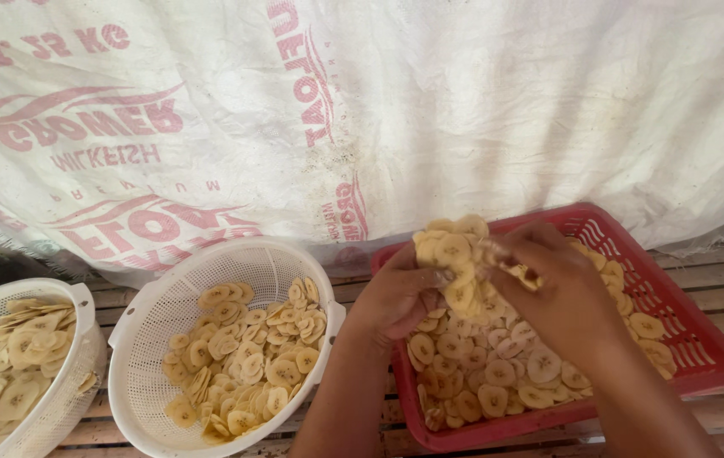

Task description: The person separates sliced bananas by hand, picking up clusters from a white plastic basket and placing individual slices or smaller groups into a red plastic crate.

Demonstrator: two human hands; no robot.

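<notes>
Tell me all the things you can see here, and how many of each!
red basket: one, red, right, on the slats.
banana slices in the red basket: too many to count, pale yellow.
clump of banana slices: one handful, pale yellow, held up over the red basket by both hands.
white colander: one, white, middle left, tilted, part full of banana slices.
second white colander: one, white, far left, cut off by the edge, also holds slices.
printed sack cloth: one, white with red print, hanging behind.
wooden slats: several, brown, underneath.
left hand: one, holding the clump.
right hand: one, gripping the clump.
</notes>
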